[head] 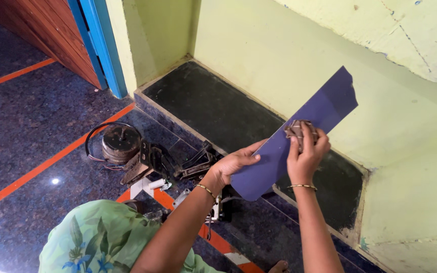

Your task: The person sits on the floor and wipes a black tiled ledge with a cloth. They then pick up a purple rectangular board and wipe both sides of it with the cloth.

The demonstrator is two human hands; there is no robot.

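Note:
A long blue fan blade (324, 108) slants up to the right in front of me. My left hand (233, 164) grips its lower rounded end from the left side. My right hand (307, 151) presses a small crumpled brownish cloth (297, 129) against the blade's middle, fingers closed over the cloth. Both wrists wear thin gold bangles. The blade's upper tip is ragged and reaches toward the pale green wall.
A round fan motor (120, 143) with black cable lies on the dark speckled floor, beside metal brackets (147, 162) and small white parts (158, 184). A raised dark step (213, 108) runs along the pale green wall. A blue door frame (102, 45) stands upper left.

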